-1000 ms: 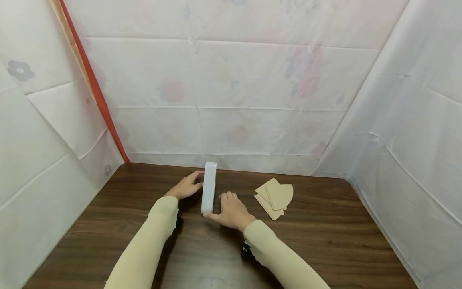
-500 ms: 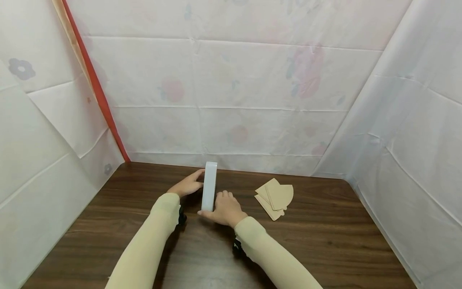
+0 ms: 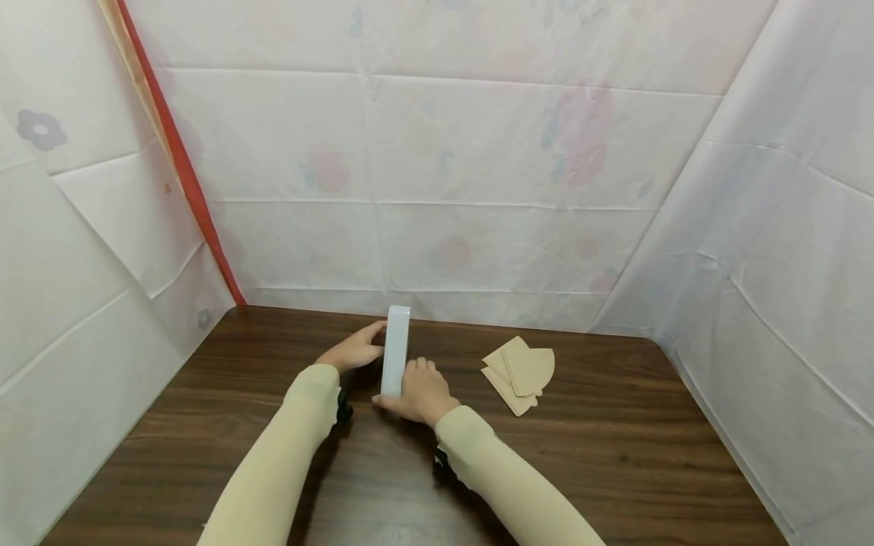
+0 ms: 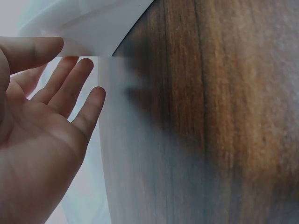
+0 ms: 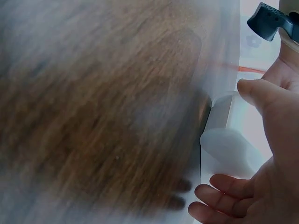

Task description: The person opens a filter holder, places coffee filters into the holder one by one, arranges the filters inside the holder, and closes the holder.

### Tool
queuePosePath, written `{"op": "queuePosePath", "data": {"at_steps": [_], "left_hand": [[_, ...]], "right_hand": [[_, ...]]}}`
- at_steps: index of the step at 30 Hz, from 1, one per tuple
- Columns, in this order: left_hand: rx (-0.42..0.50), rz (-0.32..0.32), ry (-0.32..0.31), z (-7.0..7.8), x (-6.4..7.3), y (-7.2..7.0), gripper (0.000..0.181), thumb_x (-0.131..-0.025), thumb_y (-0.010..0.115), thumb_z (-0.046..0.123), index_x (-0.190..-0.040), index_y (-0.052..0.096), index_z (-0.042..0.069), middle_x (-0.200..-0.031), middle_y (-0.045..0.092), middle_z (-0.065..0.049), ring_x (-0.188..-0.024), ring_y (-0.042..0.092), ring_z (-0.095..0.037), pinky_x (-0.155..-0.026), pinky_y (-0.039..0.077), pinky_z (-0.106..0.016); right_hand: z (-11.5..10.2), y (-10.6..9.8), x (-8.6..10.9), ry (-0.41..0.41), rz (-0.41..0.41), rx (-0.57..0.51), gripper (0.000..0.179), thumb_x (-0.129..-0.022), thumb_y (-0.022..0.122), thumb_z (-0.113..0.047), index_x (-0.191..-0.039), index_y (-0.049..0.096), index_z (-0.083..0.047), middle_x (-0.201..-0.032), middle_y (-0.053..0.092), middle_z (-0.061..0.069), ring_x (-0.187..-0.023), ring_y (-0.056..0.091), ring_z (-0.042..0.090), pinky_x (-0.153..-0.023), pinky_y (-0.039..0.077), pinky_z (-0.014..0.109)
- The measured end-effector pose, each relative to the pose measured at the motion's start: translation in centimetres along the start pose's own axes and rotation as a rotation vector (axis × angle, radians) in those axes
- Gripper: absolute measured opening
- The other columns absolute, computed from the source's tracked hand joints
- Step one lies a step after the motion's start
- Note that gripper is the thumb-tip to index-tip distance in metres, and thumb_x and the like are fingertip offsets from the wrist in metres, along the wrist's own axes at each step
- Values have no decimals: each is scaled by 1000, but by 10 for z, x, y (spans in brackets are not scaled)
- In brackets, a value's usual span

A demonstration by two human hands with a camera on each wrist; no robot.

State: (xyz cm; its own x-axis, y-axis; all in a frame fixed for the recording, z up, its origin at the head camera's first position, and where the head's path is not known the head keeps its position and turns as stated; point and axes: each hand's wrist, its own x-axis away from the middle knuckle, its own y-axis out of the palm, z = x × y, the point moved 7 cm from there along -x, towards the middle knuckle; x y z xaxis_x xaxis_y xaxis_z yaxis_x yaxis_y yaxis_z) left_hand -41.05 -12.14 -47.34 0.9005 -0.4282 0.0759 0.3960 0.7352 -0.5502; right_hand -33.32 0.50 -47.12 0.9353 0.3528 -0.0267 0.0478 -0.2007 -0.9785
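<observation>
Right hand (image 3: 419, 392) shifted left to white box (image 3: 396, 353) | left hand (image 3: 352, 350) opposite | both loosely extended | tan cutouts (image 3: 529, 370) rightward

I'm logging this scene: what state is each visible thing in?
Narrow white box: standing on the brown wood-grain table
Tan fan-shaped papers: lying loose, overlapping
Bare left hand: fingers apart, beside the box
Bare right hand: thumb at box's near end
White flower-printed sheets: hung, creased
Red strip: slanting down the corner
Black wrist devices: worn

Part of the white block (image 3: 396, 349) is hidden behind the right hand (image 3: 419, 390), and the head view crops both sleeves (image 3: 269, 462)
</observation>
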Motion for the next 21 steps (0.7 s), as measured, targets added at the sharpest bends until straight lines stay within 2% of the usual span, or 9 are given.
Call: {"op": "queuePosePath", "data": {"at_steps": [6, 16, 21], "left_hand": [[-1, -6, 28, 4, 1, 1, 60, -98, 53, 9, -154, 32, 4, -148, 44, -21, -138, 38, -40, -111, 32, -60], [4, -20, 45, 9, 3, 1, 58, -100, 52, 9, -153, 32, 3, -147, 44, -22, -135, 42, -40, -110, 35, -58], [6, -29, 86, 14, 6, 1, 56, -100, 51, 7, -152, 32, 0, -146, 45, -25, -134, 43, -42, -109, 36, -59]], "right_hand": [[1, 0, 0, 12, -8, 8, 88, -84, 61, -74, -122, 55, 6, -108, 55, 14, -95, 52, 25, -80, 53, 36], [5, -1, 1, -8, -4, -16, 82, -83, 66, -70, -119, 55, 3, -103, 54, 10, -91, 50, 21, -76, 52, 33], [5, -4, 2, -29, 12, -11, 81, -83, 67, -68, -118, 56, 4, -100, 54, 9, -90, 50, 21, -74, 52, 33]]}}
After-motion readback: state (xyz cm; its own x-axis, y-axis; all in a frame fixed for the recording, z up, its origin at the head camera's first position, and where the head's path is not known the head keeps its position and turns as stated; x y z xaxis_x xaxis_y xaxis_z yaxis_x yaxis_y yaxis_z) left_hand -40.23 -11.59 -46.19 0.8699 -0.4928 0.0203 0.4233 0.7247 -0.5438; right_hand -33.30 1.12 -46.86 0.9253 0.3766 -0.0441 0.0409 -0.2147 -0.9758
